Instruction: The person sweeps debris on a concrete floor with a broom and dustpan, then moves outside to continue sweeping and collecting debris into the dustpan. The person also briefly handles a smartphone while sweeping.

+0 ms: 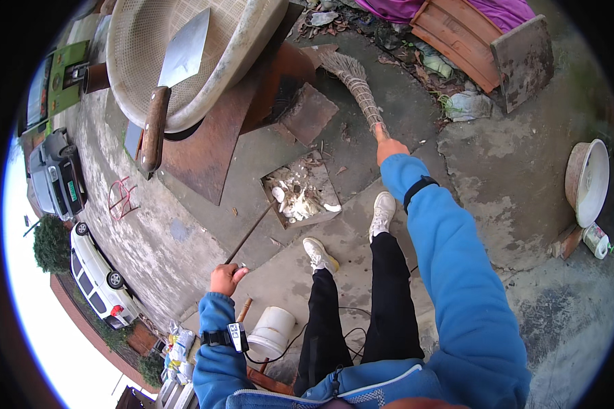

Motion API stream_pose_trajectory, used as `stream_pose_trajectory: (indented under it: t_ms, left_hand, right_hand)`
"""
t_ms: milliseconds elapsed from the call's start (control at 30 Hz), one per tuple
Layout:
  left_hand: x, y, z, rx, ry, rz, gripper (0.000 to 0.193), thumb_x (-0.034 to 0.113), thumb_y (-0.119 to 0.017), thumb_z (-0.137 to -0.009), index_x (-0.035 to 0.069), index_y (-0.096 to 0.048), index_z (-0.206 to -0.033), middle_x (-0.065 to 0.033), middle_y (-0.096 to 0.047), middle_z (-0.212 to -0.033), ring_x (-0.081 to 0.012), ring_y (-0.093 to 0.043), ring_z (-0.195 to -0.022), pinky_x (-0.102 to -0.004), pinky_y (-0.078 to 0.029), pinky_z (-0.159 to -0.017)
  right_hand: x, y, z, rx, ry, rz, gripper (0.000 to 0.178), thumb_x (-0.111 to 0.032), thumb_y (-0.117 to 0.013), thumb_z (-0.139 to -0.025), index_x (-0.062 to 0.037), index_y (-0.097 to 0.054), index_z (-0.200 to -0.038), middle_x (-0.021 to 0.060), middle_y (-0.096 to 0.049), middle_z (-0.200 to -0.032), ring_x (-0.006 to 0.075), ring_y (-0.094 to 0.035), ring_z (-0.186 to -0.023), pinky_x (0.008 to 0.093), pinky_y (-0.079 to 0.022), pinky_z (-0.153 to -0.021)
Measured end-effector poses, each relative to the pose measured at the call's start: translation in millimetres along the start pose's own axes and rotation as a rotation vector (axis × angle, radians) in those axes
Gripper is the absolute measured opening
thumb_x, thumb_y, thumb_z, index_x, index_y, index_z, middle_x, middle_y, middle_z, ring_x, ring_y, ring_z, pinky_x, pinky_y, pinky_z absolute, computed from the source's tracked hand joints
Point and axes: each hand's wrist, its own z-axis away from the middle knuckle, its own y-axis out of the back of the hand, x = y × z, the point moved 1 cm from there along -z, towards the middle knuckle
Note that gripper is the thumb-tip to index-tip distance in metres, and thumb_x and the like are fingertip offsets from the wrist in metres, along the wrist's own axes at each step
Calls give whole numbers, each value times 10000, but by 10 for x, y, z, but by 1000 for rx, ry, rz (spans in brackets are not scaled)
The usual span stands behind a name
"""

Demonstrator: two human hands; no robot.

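Note:
My right hand (pixel 391 150) is wrapped round the bound handle of a straw broom (pixel 361 92). The broom's frayed bristles point away from me, beyond the dustpan and near the rusty metal stand. In my left hand (pixel 226 278) is the long thin rod (pixel 251 234) of a square dustpan (pixel 326 178). That pan lies on the concrete ahead of my feet. White broken pieces (pixel 300 203) and dry brown litter are heaped in it.
A pale plastic basket (pixel 121 75) with a wooden-handled cleaver (pixel 184 54) across it stands on a rusty stand (pixel 205 146) at far left. A white bucket (pixel 273 327) is near my left leg. A white basin (pixel 593 183) sits at right; terracotta tiles (pixel 454 41) lie far right.

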Motion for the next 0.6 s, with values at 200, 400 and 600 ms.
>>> stream_pose_trajectory:
  t_ms: [200, 400, 600]
  left_hand:
    - [-14, 5, -6, -21, 29, 33, 461, 502, -534, -741, 54, -575, -643, -149, -549, -606, -347, -534, -616, -405, -423, -551]
    - [-57, -34, 44, 3, 28, 19, 463, 510, -533, -740, 60, -574, -638, -153, -546, -598, -352, -534, -608, -410, -421, -547]
    - [-154, -115, 75, 60, -12, 33, 470, 506, -534, -740, 50, -555, -628, -156, -534, -584, -359, -525, -595, -413, -416, -539]
  right_hand:
    - [672, -279, 1069, -276, 124, 277, 704, -78, -458, -759, -294, -135, -1346, 143, -605, -897, 291, -593, -823, 390, -476, -697]
    - [783, 342, 1266, -206, 57, 234, 752, -83, -508, -726, -275, -132, -1348, 159, -601, -903, 313, -588, -824, 411, -467, -704]
    - [448, 274, 265, 17, -237, 62, 706, -84, -487, -764, -238, -128, -1352, 169, -582, -980, 305, -577, -884, 412, -460, -756]
